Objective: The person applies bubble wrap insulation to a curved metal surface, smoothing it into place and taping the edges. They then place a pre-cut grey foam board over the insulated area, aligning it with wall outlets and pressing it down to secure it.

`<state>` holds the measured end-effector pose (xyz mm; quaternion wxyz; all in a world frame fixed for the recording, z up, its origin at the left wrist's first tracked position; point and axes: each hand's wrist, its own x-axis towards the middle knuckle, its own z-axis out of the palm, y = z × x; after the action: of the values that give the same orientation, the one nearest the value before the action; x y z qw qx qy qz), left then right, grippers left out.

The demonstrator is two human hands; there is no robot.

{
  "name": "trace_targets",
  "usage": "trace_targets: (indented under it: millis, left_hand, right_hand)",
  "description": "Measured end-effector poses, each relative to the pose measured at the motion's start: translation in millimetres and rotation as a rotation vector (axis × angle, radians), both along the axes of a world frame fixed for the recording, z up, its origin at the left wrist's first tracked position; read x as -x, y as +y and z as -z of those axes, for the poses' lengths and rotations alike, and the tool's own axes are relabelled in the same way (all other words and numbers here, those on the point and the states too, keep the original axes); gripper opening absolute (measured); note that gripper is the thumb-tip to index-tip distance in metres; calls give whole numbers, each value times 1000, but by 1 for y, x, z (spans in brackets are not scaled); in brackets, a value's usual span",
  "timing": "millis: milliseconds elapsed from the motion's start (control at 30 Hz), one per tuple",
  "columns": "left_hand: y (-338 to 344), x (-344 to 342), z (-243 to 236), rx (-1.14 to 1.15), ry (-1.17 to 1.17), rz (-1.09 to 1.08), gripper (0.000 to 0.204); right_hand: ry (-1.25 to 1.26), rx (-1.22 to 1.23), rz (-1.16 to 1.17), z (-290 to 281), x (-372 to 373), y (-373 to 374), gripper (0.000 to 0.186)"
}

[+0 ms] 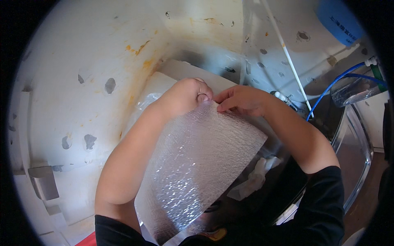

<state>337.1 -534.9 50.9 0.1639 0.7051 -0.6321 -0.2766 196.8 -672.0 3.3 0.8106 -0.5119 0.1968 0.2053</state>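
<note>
A shiny, crinkled silver foil sheet point(193, 164) hangs slanted between my forearms, reaching down toward my body. Whether it is a single layer or a flat bag, I cannot tell. My left hand point(191, 95) is closed in a pinch on its upper edge, fingers curled. Close beside it, nearly touching, my right hand point(244, 100) pinches the same edge between thumb and fingers. Clear plastic film point(147, 100) lies behind my left forearm. Below the foil's right edge rests a crumpled whitish piece of plastic or paper point(256, 178).
Pale stained walls with grey patches rise at the left and back. A white board point(164, 80) lies behind my hands. To the right are a thin white rod point(293, 67), a blue tube point(336, 84), a clear bottle point(355, 88), a blue container point(338, 20) and a metal-rimmed edge point(361, 164).
</note>
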Motion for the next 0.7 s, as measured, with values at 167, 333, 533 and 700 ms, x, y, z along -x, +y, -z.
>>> trace_targets:
  millis: [167, 333, 533, 700]
  left_hand:
    - [-2, 4, -3, -77, 81, -44, 11]
    - [-5, 6, -2, 1, 100, -27, 15]
    - [-8, 10, -4, 50, 46, -20, 11]
    - [-15, 10, -7, -3, -22, 27, 8]
  right_hand:
    - [-25, 75, -50, 5, 8, 0, 21]
    - [-183, 505, -2, 5, 14, 4, 33]
    - [-276, 715, 40, -2, 20, 8, 36]
    - [-319, 827, 45, -6, 22, 11, 34]
